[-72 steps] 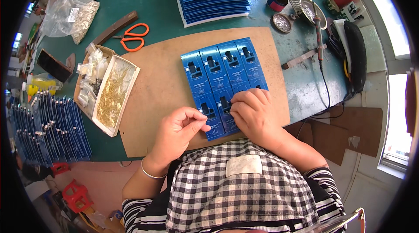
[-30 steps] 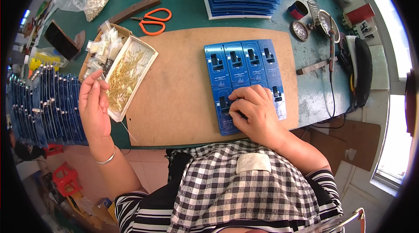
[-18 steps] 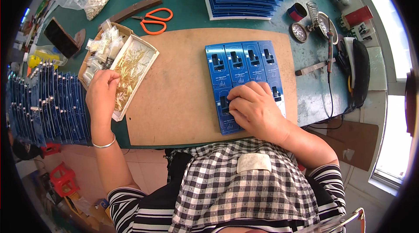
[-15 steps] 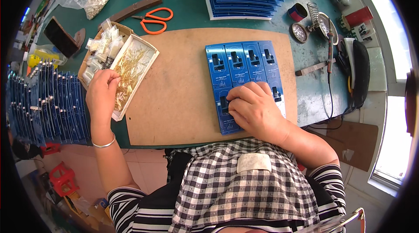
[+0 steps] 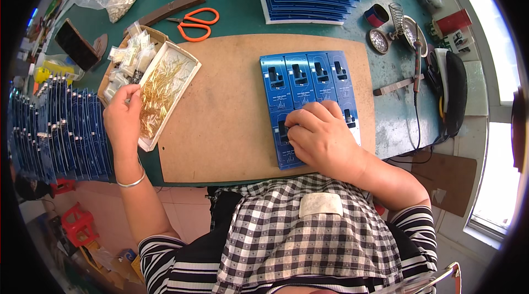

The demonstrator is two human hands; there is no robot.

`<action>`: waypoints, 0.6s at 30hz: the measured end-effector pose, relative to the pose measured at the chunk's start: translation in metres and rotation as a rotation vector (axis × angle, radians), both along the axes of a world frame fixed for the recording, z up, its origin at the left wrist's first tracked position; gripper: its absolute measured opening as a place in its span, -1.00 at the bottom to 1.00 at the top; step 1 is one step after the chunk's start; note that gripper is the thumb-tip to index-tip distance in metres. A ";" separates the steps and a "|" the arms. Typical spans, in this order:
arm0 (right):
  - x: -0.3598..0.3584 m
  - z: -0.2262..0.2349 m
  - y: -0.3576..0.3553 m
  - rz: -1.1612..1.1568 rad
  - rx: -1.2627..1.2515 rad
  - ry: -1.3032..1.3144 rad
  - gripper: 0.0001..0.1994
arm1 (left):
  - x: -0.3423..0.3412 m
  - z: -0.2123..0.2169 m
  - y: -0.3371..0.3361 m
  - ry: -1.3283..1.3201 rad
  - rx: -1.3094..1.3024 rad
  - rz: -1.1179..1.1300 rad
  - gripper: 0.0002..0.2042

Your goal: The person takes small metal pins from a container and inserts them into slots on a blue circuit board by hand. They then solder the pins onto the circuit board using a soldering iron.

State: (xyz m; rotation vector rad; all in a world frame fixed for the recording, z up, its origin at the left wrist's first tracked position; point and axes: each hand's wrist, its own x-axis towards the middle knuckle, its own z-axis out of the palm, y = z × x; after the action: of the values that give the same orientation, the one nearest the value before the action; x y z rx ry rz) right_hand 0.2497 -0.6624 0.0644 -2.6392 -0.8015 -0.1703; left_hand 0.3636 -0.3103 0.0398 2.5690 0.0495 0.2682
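A blue circuit board panel (image 5: pixel 306 93) with rows of dark cutouts lies on a brown mat board (image 5: pixel 220 117). My right hand (image 5: pixel 326 138) rests over its lower part, fingers curled with the tips pressed together near a cutout; whatever they pinch is hidden. To the left, a shallow white box (image 5: pixel 175 108) holds many thin gold pins (image 5: pixel 157 94). At the box's left edge is my left hand (image 5: pixel 122 122), thumb and forefinger closed together. Anything between those fingertips is too small to make out.
Small bagged parts fill a tray beside the box. Orange-handled scissors (image 5: pixel 197 25) lie behind it. Blue boards stand packed at the left (image 5: pixel 60 134), and a board stack (image 5: pixel 308 2) sits at the back. A soldering iron (image 5: pixel 417 68) and its coiled stand are at the right.
My left hand has shifted slightly left, from over the pins to the edge of the box. My right hand stays nearly in place on the panel.
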 end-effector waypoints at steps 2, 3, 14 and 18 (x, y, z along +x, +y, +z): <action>-0.004 0.002 0.004 0.023 -0.069 -0.059 -0.90 | 0.001 -0.003 0.004 -0.006 -0.043 0.024 -0.83; -0.006 0.003 0.005 0.044 -0.139 -0.119 -0.89 | 0.001 -0.006 0.007 -0.038 -0.097 0.025 -0.83; -0.022 -0.010 -0.003 -0.020 -0.065 -0.156 -0.75 | -0.073 0.027 -0.107 0.207 -0.716 -0.589 -0.79; -0.024 -0.010 -0.005 -0.105 0.129 -0.041 -0.71 | -0.091 0.014 -0.135 0.499 -0.876 -0.628 -0.70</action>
State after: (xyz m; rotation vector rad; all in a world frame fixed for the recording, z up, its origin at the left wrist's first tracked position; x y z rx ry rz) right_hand 0.2261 -0.6671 0.0542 -2.5637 -0.6424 -0.2948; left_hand 0.2727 -0.4449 0.0536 1.6083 -0.3674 -0.5254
